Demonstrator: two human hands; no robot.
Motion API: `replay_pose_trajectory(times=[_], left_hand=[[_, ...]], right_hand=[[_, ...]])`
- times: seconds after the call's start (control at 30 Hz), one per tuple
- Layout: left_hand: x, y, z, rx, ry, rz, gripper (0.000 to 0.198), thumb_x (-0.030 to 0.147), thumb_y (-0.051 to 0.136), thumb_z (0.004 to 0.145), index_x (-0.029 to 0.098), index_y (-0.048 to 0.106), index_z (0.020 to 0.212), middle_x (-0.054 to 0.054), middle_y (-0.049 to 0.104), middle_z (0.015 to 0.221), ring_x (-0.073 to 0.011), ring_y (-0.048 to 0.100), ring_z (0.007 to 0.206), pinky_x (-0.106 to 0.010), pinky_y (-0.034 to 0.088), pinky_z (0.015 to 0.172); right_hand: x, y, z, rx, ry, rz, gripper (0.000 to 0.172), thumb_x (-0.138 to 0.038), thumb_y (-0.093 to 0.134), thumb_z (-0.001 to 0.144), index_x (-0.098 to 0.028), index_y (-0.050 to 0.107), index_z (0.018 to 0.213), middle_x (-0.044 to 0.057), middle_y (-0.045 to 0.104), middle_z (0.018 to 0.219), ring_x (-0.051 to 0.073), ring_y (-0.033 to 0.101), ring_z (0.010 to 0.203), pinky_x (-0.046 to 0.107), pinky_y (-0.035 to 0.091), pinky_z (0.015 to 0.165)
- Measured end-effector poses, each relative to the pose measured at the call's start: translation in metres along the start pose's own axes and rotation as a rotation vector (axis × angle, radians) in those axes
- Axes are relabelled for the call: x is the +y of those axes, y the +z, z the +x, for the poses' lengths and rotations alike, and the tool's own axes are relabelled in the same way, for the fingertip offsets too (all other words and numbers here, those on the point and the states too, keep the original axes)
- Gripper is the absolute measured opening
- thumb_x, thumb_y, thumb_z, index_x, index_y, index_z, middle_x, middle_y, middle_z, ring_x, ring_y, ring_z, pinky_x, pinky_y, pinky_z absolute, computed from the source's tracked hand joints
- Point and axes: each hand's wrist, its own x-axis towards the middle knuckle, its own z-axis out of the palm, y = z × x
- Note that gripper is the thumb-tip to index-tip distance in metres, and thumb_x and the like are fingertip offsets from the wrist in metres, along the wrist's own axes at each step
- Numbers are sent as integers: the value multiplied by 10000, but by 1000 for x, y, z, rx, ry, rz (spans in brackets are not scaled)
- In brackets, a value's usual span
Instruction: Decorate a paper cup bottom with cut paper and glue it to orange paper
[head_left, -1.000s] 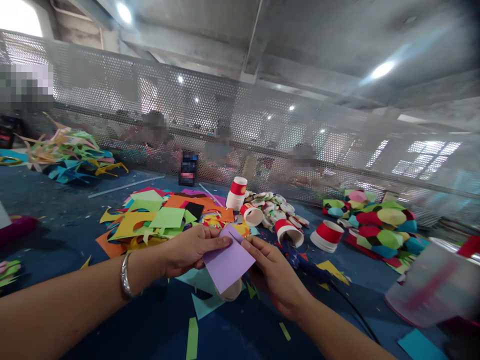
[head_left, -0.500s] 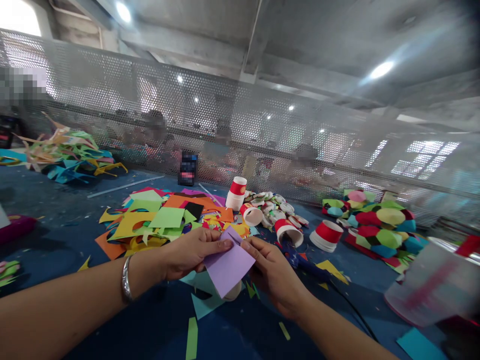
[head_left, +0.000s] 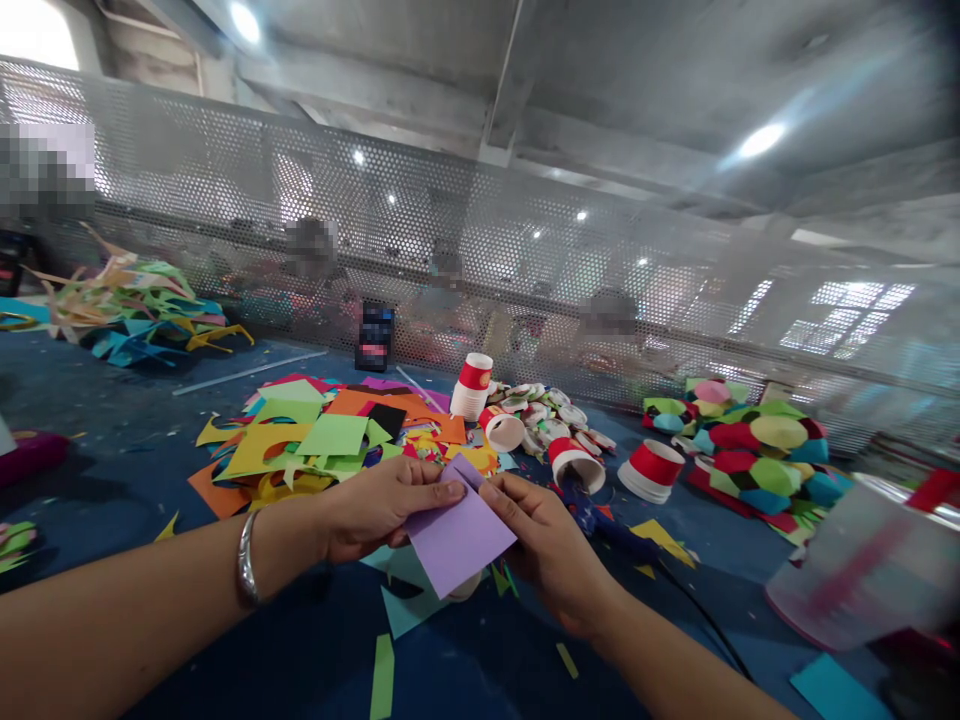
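Observation:
Both my hands hold one piece of purple paper above the blue table. My left hand pinches its upper left edge, thumb on top. My right hand grips its right side with fingers curled. Under the paper the pale rim of a paper cup shows; I cannot tell which hand bears it. A silver bangle circles my left wrist.
Cut coloured paper lies heaped behind my hands. Red-and-white paper cups and paper discs lie to the right. A pile of coloured paper balls sits at far right, a clear container near it. A perforated metal screen backs the table.
My hands and the purple paper have barely shifted; the paper has tilted a little and my right thumb has slid along its edge.

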Motion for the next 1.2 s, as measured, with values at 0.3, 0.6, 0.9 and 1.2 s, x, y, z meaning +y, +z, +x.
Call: replay_pose_trajectory(times=[0.3, 0.6, 0.9, 1.2], left_hand=[[2, 1, -3, -30, -18, -26, 401, 503, 740, 791, 120, 675, 888, -18, 607, 688, -46, 380, 473, -222, 167, 403], [4, 3, -3, -51, -1, 2, 347, 483, 701, 833, 141, 643, 834, 23, 544, 632, -35, 360, 423, -232, 117, 354], [6, 6, -6, -74, -34, 48, 373, 498, 682, 843, 143, 613, 753, 49, 508, 552, -25, 310, 369, -241, 106, 349], [31, -60, -10, 79, 86, 1044, 466, 621, 460, 906, 207, 633, 777, 19, 527, 600, -104, 454, 483, -238, 314, 471]], right_hand=[[4, -4, 3, -21, -27, -44, 319, -493, 704, 862, -186, 616, 842, -28, 527, 698, 100, 421, 591, 242, 299, 552], [4, -2, 3, 5, -46, -59, 362, -519, 706, 850, -173, 609, 810, -18, 536, 700, 100, 426, 599, 235, 301, 549], [4, -3, 4, 13, -26, -161, 384, -550, 689, 848, -186, 575, 806, -36, 499, 652, 94, 383, 550, 236, 245, 498], [-1, -7, 3, 63, -91, -339, 407, -566, 577, 924, -210, 479, 755, -83, 413, 595, 62, 251, 453, 231, 181, 438]])
